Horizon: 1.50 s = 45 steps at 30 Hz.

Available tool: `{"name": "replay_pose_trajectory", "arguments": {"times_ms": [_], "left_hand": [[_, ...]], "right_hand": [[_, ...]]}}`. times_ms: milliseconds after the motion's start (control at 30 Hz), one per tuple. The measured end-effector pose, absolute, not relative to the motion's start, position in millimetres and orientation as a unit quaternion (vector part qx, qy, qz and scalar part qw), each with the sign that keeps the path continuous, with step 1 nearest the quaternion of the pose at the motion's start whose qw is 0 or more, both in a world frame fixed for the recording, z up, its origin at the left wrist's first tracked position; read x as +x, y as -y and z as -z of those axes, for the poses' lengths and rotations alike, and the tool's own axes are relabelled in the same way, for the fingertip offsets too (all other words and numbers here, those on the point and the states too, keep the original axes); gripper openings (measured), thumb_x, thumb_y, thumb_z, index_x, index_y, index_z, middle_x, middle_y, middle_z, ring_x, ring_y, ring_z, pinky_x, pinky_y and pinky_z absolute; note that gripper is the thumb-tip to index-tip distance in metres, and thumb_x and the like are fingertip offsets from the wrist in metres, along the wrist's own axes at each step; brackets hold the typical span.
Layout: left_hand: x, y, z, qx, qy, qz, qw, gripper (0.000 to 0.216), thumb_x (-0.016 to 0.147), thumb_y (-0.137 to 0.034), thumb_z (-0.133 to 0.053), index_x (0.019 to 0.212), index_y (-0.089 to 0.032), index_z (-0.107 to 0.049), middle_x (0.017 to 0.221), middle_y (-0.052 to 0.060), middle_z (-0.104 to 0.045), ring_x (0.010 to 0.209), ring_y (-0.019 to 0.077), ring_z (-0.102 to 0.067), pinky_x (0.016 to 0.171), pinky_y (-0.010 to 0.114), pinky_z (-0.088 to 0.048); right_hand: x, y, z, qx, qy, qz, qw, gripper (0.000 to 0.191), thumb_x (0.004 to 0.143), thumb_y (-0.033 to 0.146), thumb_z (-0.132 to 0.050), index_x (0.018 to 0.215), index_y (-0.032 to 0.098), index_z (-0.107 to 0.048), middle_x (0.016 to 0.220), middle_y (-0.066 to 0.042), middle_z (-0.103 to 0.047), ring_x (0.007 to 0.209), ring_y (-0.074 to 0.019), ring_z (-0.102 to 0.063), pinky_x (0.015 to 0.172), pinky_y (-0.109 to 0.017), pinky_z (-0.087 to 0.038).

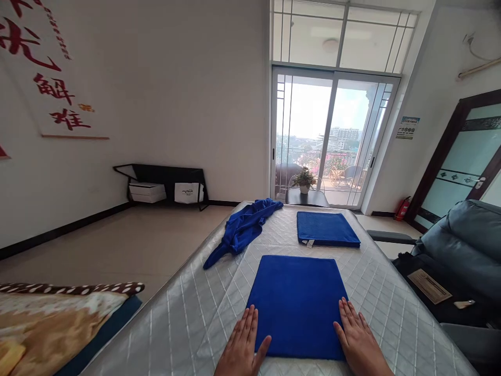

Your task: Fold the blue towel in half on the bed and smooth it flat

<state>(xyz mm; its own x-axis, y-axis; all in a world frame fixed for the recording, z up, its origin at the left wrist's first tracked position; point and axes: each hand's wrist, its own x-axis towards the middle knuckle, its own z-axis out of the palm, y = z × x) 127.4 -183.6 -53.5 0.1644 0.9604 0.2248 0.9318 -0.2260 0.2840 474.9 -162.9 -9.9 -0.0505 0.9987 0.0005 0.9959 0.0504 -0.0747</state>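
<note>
A blue cloth (299, 303) lies flat in a neat square on the quilted, silver-grey covered table (211, 329) in front of me. My left hand (243, 342) rests at its left edge, fingers stretched out and thumb apart. On the opposite edge lies my right hand (358, 331), also flat, with its fingertips on the cloth's border. Beyond this square sits a folded stack of blue cloths (327, 228) with a small white tag at its near left corner. To its left is a crumpled blue cloth (245, 225), loosely heaped near the table's far left edge.
A grey armchair (465, 245) with a black bag stands close on the right. Bedding (58, 329) lies low at the left. Behind the table are a potted plant (304, 178) on a chair and a sliding glass door (301, 120). A black rack (168, 180) stands by the wall.
</note>
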Motion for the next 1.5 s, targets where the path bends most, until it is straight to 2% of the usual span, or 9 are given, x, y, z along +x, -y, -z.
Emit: {"name": "replay_pose_trajectory", "arguments": {"times_ms": [267,567,667,767,867,967,1067,1233,1500], "left_hand": [[131,183,55,0.757,-0.630,-0.169,0.043,0.076,0.101,-0.061,-0.032,0.160,-0.016,-0.014,0.164,0.014,-0.026,0.152,0.0305,-0.027,0.119,0.055,-0.037],[131,179,46,0.732,-0.660,-0.158,0.066,0.072,0.102,-0.060,-0.029,0.159,-0.019,-0.014,0.165,0.013,-0.025,0.151,0.0309,-0.028,0.120,0.056,-0.036],[157,167,25,0.734,-0.657,-0.166,0.048,0.073,0.103,-0.060,-0.029,0.160,-0.018,-0.013,0.166,0.012,-0.023,0.152,0.0307,-0.025,0.121,0.054,-0.034],[204,151,-2,0.814,-0.557,-0.153,0.058,0.071,0.103,-0.060,-0.027,0.161,-0.019,-0.017,0.165,0.011,-0.027,0.152,0.0282,-0.027,0.121,0.049,-0.035],[259,132,-19,0.873,-0.459,-0.136,0.094,0.071,0.104,-0.058,-0.019,0.160,-0.015,-0.022,0.166,0.013,-0.025,0.154,0.0257,-0.023,0.124,0.046,-0.029],[300,109,-21,0.889,-0.421,-0.140,0.112,0.075,0.103,-0.060,-0.015,0.159,-0.011,-0.026,0.166,0.014,-0.025,0.155,0.0250,-0.019,0.127,0.044,-0.023],[312,85,-14,0.879,-0.442,-0.140,0.110,0.080,0.103,-0.062,-0.013,0.158,-0.007,-0.030,0.165,0.016,-0.027,0.155,0.0253,-0.018,0.127,0.044,-0.021],[272,58,-4,0.848,-0.509,-0.124,0.082,0.081,0.102,-0.063,-0.010,0.158,-0.008,-0.029,0.166,0.016,-0.026,0.155,0.0254,-0.019,0.126,0.046,-0.022],[159,36,20,0.773,-0.621,-0.126,0.012,0.084,0.101,-0.067,-0.014,0.158,-0.006,-0.030,0.164,0.017,-0.029,0.153,0.0292,-0.024,0.125,0.049,-0.025]], "right_hand": [[461,109,-32,-0.675,0.737,-0.023,0.033,0.066,0.103,0.042,-0.018,0.159,0.008,-0.023,0.167,-0.010,-0.018,0.156,-0.0208,-0.012,0.125,-0.044,-0.014],[461,73,4,-0.703,0.708,-0.057,0.043,0.068,0.102,0.042,-0.016,0.160,0.006,-0.016,0.168,-0.009,-0.013,0.156,-0.0201,-0.008,0.126,-0.042,-0.009],[463,72,8,-0.700,0.710,-0.055,0.047,0.068,0.102,0.042,-0.016,0.160,0.006,-0.018,0.168,-0.009,-0.013,0.156,-0.0205,-0.008,0.126,-0.041,-0.008],[463,71,8,-0.700,0.711,-0.049,0.052,0.068,0.102,0.041,-0.018,0.160,0.005,-0.018,0.168,-0.011,-0.014,0.156,-0.0217,-0.008,0.126,-0.043,-0.010],[464,71,11,-0.687,0.725,-0.030,0.050,0.066,0.102,0.036,-0.021,0.159,0.004,-0.022,0.167,-0.014,-0.016,0.156,-0.0235,-0.009,0.125,-0.046,-0.013],[467,72,13,-0.660,0.750,-0.011,0.035,0.061,0.100,0.025,-0.026,0.158,0.009,-0.032,0.168,-0.014,-0.015,0.156,-0.0257,-0.008,0.125,-0.048,-0.013],[468,72,13,-0.667,0.744,-0.016,0.034,0.061,0.100,0.029,-0.026,0.158,0.012,-0.031,0.168,-0.012,-0.015,0.156,-0.0254,-0.010,0.125,-0.046,-0.013],[463,71,10,-0.694,0.718,-0.035,0.048,0.068,0.101,0.039,-0.020,0.159,0.004,-0.021,0.167,-0.012,-0.016,0.156,-0.0230,-0.011,0.126,-0.043,-0.012],[464,70,14,-0.700,0.711,-0.043,0.050,0.068,0.101,0.040,-0.016,0.160,0.006,-0.017,0.168,-0.009,-0.012,0.156,-0.0209,-0.008,0.126,-0.043,-0.010]]}}
